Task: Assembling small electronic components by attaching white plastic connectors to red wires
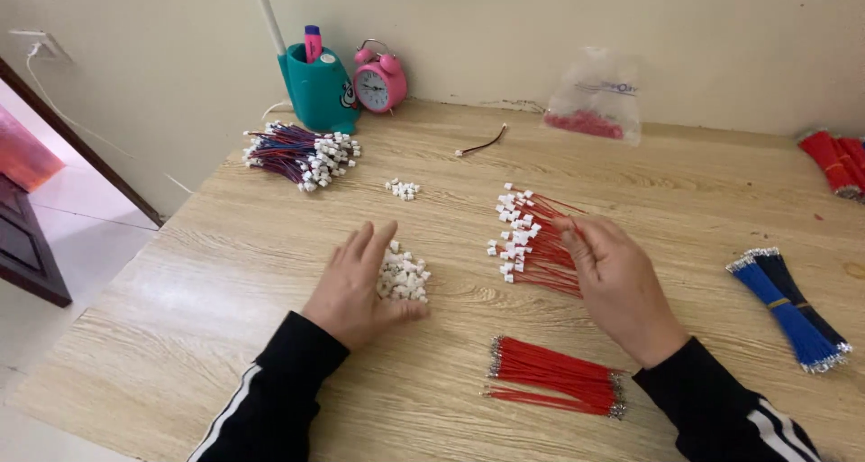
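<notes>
1. While the left hand (353, 286) lies palm-down on the wooden surface (225, 273), its fingers are loosely spread and curl around the left side of a small heap of white plastic connector housings (404, 277); thumb touching the heap's near edge. Nothing pinched.
2. Right hand (617, 277) rests back-up on a fan of thin red wires with white connectors (527, 241), centre-right of the surface. Fingers close together, tips on the wires; whether they pinch one wire, cannot tell.
3. Both forearms in black sleeves with white stripes, coming in from the near edge.
4. Near the right wrist: flat bundle of bare-ended red wires (554, 376), metal tips at both ends, lying crosswise.
5. Far right: bundle of blue and dark wires (793, 313), banded mid-length; red wire bundles (833, 160) at the edge.
6. A few loose white housings (403, 189) beyond the heap, well apart from it.
7. Back left: pile of multicoloured wires with white connectors (297, 153), teal pen holder (317, 88), pink twin-bell alarm clock (379, 79).
8. Back centre: single dark wire (482, 144); clear plastic bag with red parts (595, 101) against the wall.
9. Surface: light wood-grain laminate, matte.
</notes>
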